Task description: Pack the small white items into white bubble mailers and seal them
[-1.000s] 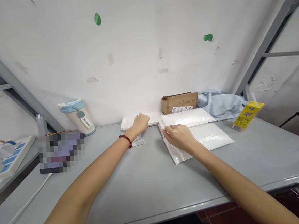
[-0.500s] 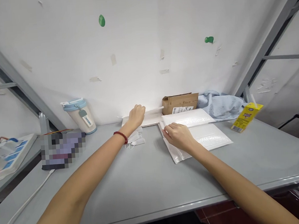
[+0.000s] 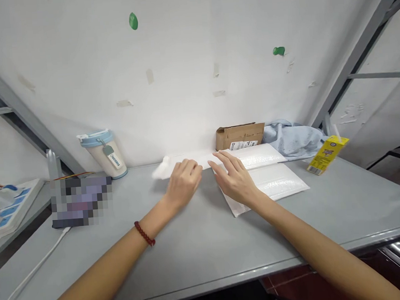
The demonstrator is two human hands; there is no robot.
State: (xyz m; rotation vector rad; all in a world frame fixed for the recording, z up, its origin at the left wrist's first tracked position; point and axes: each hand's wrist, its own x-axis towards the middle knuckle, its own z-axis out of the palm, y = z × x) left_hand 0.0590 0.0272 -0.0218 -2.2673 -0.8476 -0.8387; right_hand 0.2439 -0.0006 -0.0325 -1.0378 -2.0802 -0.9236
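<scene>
So there's a stack of white mailers (image 3: 274,181) lying flat on the grey counter (image 3: 200,246), right of centre and close to the back wall, with another white flat piece (image 3: 187,162) running left from it along the wall; its left end is blurred, so I can't say what exactly it is. The right hand (image 3: 234,179) sits palm down on the left edge of the mailers, fingers (image 3: 221,160) spread and stretched forward, flat, not gripping anything. The left hand (image 3: 183,183) is just beside it, on the counter at the near edge of that white piece, fingers curled under loosely; can't tell if they're pinching something or just resting. Both forearms come in from the bottom corners and angle toward the middle, and the left wrist has a red bead bracelet (image 3: 144,234). Behind the mailers is a small cardboard box (image 3: 239,136) against the wall, with a bunched blue cloth (image 3: 293,139) next to it. Further right stands a tilted yellow carton (image 3: 327,155). Over on the left is a cup (image 3: 102,153) with a blue lid, and a white cable (image 3: 27,281) trails across the near-left counter.
</scene>
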